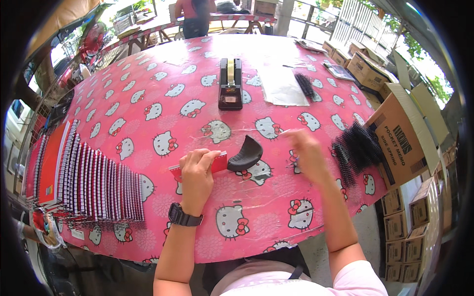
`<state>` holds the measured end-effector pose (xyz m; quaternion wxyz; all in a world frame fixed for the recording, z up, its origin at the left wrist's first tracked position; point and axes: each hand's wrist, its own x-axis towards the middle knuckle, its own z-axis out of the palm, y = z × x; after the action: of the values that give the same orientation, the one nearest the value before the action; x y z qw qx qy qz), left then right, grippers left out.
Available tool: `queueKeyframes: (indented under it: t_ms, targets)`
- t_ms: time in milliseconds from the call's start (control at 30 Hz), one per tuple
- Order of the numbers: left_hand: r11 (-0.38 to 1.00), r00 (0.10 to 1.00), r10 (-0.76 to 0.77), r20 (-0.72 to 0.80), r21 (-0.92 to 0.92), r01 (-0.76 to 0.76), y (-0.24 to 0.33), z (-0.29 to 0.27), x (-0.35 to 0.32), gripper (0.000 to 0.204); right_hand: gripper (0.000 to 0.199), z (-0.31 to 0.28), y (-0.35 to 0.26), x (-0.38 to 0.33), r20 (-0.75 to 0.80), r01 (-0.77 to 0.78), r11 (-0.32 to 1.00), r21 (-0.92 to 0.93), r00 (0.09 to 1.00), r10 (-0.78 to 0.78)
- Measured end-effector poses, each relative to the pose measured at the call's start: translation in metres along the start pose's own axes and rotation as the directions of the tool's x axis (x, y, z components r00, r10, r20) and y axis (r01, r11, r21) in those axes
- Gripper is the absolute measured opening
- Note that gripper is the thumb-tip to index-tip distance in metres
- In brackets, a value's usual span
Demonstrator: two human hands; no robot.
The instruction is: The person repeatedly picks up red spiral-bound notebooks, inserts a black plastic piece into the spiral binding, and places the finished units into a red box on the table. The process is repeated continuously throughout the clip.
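Observation:
My left hand (196, 167), with a black watch on its wrist, is closed round a small red memo pad (219, 162) held on edge above the table. Right beside the pad lies a curved black piece (246, 155), its tip pointing up. My right hand (306, 150) is raised over the table to the right of that piece. Its fingers are bent together and a little blurred; whatever they may hold is too small to make out. Farther right, a heap of black spiral coils (358, 148) lies on the table beside an upright carton.
A long row of spiral memo pads (94, 177) stands at the left. Ahead sits a black tape dispenser (230, 86), with a pale sheet (281, 85) and a smaller coil bundle (305, 87) to its right. The open carton (400, 138) borders the right edge. A person (194, 17) stands beyond the table.

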<state>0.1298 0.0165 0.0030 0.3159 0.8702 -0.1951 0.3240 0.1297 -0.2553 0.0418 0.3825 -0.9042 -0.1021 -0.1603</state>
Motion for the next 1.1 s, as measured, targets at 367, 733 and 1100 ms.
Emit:
queueKeyframes:
  t_ms: [367, 733, 1100]
  targets:
    - [0.984, 0.998, 0.054, 0.018, -0.169, -0.050, 0.007, -0.001, 0.006, 0.021, 0.016, 0.077, 0.016, -0.001, 0.128, 0.134, 0.980, -0.144, 0.985, -0.116]
    - [0.979, 0.993, 0.101, 0.064, -0.186, -0.087, 0.011, 0.004, 0.002, 0.025, 0.013, 0.055, -0.020, 0.002, 0.313, -0.080, 0.895, 0.440, 0.947, -0.069]
    - [0.967, 0.984, 0.148, 0.099, -0.221, -0.123, 0.010, 0.007, -0.001, 0.026, 0.015, 0.045, -0.017, 0.004, 0.521, -0.194, 0.911, 0.365, 0.853, -0.027]
